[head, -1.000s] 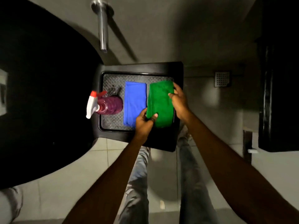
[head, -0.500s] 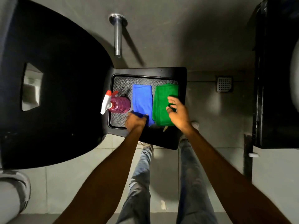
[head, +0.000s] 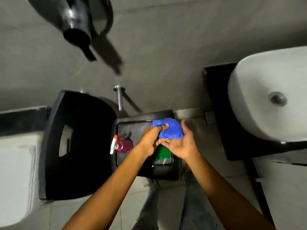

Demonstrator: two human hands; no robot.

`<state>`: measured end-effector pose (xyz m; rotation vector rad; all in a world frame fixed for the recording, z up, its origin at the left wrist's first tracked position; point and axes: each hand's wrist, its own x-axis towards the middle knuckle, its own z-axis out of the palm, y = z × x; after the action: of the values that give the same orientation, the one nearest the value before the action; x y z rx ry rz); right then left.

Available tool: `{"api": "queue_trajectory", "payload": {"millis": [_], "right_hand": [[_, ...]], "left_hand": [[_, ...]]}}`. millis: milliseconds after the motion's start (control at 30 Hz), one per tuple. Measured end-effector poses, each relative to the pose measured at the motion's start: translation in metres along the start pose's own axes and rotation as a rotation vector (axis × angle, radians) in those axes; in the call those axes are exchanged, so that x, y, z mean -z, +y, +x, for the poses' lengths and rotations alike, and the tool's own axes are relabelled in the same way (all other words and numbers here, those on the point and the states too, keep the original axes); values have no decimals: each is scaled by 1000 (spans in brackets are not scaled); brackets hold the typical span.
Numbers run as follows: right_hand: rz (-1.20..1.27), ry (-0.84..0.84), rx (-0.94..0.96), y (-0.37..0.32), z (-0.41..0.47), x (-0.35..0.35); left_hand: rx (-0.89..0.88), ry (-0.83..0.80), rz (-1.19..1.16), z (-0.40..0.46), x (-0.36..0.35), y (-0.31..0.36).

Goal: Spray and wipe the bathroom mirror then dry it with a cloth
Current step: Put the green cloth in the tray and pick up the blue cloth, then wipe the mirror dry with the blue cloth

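My left hand (head: 150,141) grips a crumpled blue cloth (head: 169,130) and holds it above the black tray (head: 144,170). My right hand (head: 181,143) is palm up with fingers spread, right beside and under the cloth, touching its lower edge. A folded green cloth (head: 162,152) lies on the tray, partly hidden beneath both hands. A spray bottle (head: 122,145) with purple liquid and a white and red trigger lies on its side at the tray's left. No mirror is in view.
A black toilet lid (head: 78,146) sits left of the tray. A white basin (head: 269,97) on a dark counter is at the right. A chrome pipe (head: 119,98) juts from the grey wall. A blurred dark fixture (head: 76,24) is at top. Tiled floor and my legs are below.
My left hand has lifted the blue cloth off the tray, crumpled. My right hand left the green cloth and turned palm up by the blue one. The view tilted upward.
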<state>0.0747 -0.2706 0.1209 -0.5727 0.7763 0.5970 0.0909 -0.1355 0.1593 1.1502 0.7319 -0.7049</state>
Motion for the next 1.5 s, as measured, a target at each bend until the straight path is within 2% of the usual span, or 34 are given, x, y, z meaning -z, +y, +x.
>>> {"api": "queue_trajectory", "payload": {"millis": [100,167,200,233,300,333,367,500,600,700,767,833,867,933,1000,1067,1133,1267,1333,1500], "right_hand": [[122,-185,220,-58,-47,-48],[107,-240,390,-109,-88,-85],[129,-257,485,-135,-108,-103],[141,-285,565,-157,-128,-118],[139,-331,703,-199,-174,-147],[144,-360,762,-219,-195,-161],[155,-375,818,-236,-214,-171],[175,-467,1001,-314,-296,-213],[170,-512,1183,-376,-366,-248],[189,-568,1421,-429,-428,-289],[158,-624,1614,-457,-468,-323],[96,-571,1833,-482,-503,-359],[55,-501,1948,-496,-520,-380],[-134,-255,2197,-517,-534,-418],[-490,5,2390,-533,-530,-454],[-938,188,2437,-548,-514,-482],[-1218,449,2506,-566,-501,-495],[-1263,735,2788,-595,-497,-493],[-1313,828,2836,-604,-498,-499],[-1341,831,2834,-635,-521,-511]], "left_hand": [[-171,-123,243,-47,-38,59],[-345,-193,542,-85,-69,110],[-452,-170,729,-103,-85,136],[-580,-81,930,-122,-99,160],[-952,192,1247,-157,-125,208],[-1137,268,1289,-175,-139,231],[-1287,267,1292,-192,-152,253],[-1923,127,1297,-264,-208,345],[-2247,236,1385,-325,-251,415],[-2349,398,1495,-377,-285,476],[-2341,500,1602,-406,-307,515],[-2315,589,1671,-429,-326,553],[-2313,630,1686,-442,-336,572],[-2298,747,1757,-457,-352,604],[-2250,890,1816,-466,-364,631],[-2194,998,1791,-468,-371,646],[-2166,1169,1748,-458,-377,650],[-2286,1309,1527,-422,-387,633],[-2296,1357,1473,-408,-395,627],[-2348,1431,1451,-398,-407,628]]}}
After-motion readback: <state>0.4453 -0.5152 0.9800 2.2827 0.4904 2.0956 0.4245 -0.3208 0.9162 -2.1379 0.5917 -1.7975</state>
